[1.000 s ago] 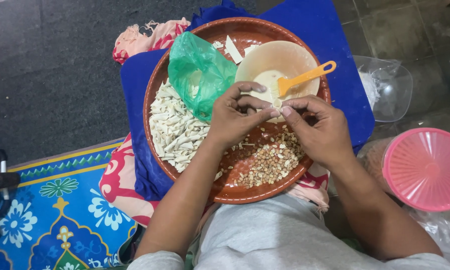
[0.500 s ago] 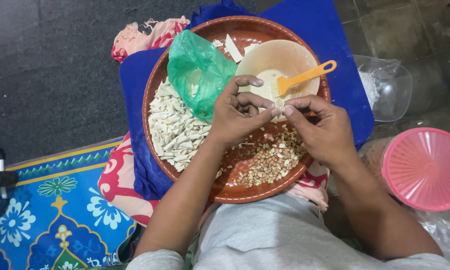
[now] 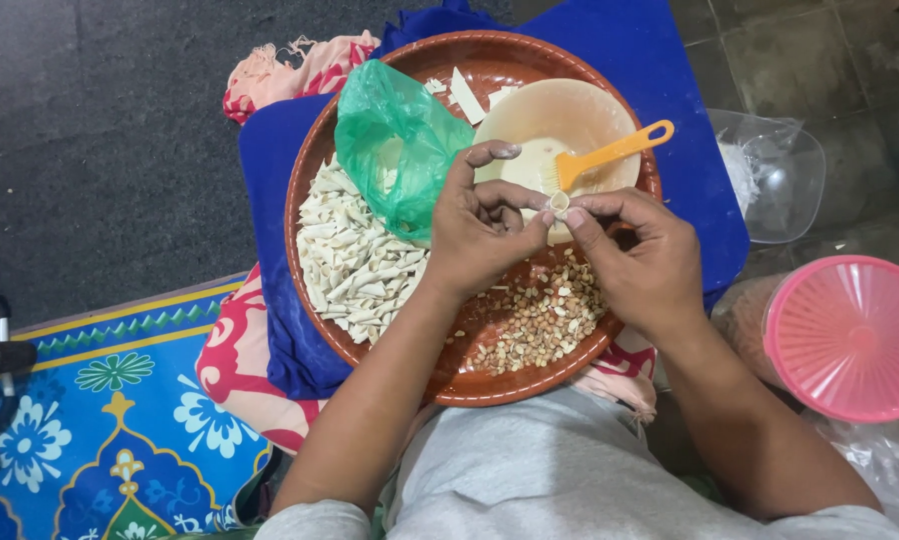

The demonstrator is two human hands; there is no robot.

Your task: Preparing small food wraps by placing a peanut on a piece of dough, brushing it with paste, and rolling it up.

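We see a small pale pastry roll (image 3: 560, 204), open-ended, pinched between the fingers of the left hand (image 3: 485, 225) and right hand (image 3: 635, 262) above the round brown tray (image 3: 490, 385). Its lower part is hidden by fingertips. The cream bowl (image 3: 530, 115) sits just behind; peanuts (image 3: 535, 325) lie below.

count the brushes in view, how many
1: an orange-handled brush lies in the cream bowl on the brown tray, just above the pastry wrap pinched by both hands. Others could be hidden under the green bag.
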